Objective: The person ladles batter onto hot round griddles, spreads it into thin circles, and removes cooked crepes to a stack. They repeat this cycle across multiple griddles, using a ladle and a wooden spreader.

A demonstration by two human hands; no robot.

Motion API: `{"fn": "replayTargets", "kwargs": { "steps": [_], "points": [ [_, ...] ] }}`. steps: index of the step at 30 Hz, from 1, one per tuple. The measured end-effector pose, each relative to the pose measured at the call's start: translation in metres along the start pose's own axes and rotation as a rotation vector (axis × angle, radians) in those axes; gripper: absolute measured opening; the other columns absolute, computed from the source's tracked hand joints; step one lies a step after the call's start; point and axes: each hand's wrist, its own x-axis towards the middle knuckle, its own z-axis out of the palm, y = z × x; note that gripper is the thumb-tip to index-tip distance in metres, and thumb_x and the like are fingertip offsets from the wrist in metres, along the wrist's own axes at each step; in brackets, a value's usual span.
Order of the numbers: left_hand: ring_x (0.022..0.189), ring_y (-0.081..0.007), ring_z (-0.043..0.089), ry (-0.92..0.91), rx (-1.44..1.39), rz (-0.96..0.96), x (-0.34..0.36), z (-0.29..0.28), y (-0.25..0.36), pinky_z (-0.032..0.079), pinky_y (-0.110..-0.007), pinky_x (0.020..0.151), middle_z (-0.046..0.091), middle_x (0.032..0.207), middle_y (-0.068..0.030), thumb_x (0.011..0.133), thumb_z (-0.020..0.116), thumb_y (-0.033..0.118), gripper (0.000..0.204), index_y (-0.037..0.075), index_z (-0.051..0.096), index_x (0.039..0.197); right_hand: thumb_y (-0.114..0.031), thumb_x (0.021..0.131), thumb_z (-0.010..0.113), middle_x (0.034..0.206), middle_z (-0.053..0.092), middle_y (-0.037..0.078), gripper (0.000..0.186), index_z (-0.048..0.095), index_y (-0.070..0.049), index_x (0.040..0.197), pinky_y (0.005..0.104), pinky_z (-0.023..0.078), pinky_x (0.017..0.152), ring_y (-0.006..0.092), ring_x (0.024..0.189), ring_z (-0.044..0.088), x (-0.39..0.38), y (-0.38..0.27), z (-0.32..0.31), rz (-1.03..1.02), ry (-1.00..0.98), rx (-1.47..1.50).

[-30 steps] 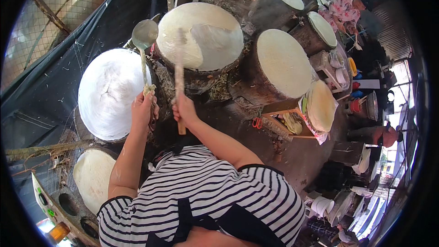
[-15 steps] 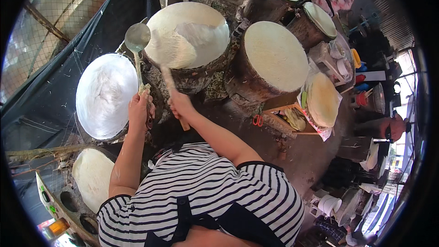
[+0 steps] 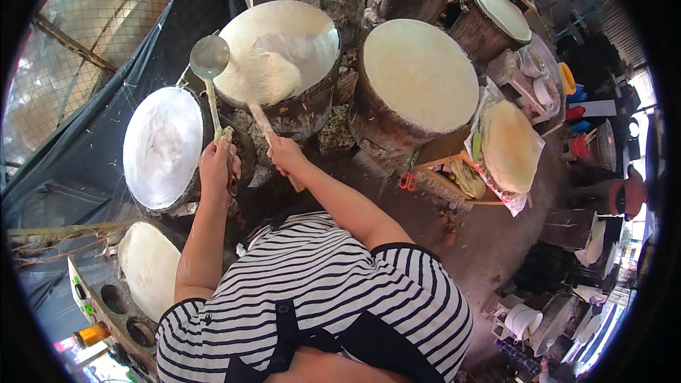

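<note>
My left hand (image 3: 218, 163) is closed round the handle of a ladle (image 3: 210, 57), whose round bowl hangs beside the rim of a big round griddle (image 3: 248, 25). In my right hand (image 3: 287, 158) is the wooden handle of a batter spreader (image 3: 273, 76). Its broad pale head lies on the griddle, coated with batter. Cream-coloured batter covers much of that surface, with a greyish, thinner patch toward its right side. A silvery-white round griddle (image 3: 163, 149) stands to the left of my left hand.
More drum-like stoves carry pale flat rounds, including a large one (image 3: 421, 74) to the right. A stack of flatbreads (image 3: 505, 147) sits on paper over a wooden crate, beside red-handled scissors (image 3: 407, 181). Black sheeting (image 3: 71, 135) hangs at left. Another pale round (image 3: 149, 269) lies lower left.
The spreader, blurred by motion before, now shows sharply on the batter. My right hand has shifted slightly right. My left hand keeps the ladle in nearly the same place. The whole view has shifted a little.
</note>
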Motion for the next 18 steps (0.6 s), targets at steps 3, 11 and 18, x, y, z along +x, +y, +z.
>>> {"fn": "replayTargets", "kwargs": {
  "steps": [3,11,18],
  "points": [
    [0.04,-0.0101,0.044,0.002,-0.035,0.005,-0.004,0.009,0.003,0.035,-0.024,0.033,0.046,0.063,-0.0004,0.089,0.058,0.026,0.022,0.006,0.05,0.084,-0.041,0.092,0.037,0.047,0.044,0.007,0.051,0.049,0.001,0.066,0.0347,0.034,0.032,0.0201,0.033,0.042,0.019,0.009,-0.034,-0.073,0.107,-0.285],
    [0.039,-0.0105,0.044,0.021,-0.068,0.016,-0.002,0.025,-0.007,0.035,-0.024,0.032,0.046,0.063,-0.0009,0.089,0.059,0.026,0.023,0.007,0.049,0.081,-0.037,0.093,0.038,0.051,0.045,0.007,0.044,0.052,-0.001,0.071,0.0334,0.036,0.033,0.0186,0.034,0.042,-0.015,-0.021,-0.068,-0.139,-0.014,-0.381],
    [0.039,-0.0104,0.043,0.023,-0.085,0.049,0.001,0.037,-0.008,0.035,-0.024,0.032,0.046,0.062,-0.001,0.09,0.057,0.025,0.022,0.006,0.049,0.081,-0.014,0.08,0.054,0.074,0.062,0.021,0.022,0.057,0.002,0.095,0.0464,0.049,0.058,0.0366,0.065,0.061,0.035,-0.039,-0.149,-0.398,0.212,-1.122]
  ]
}}
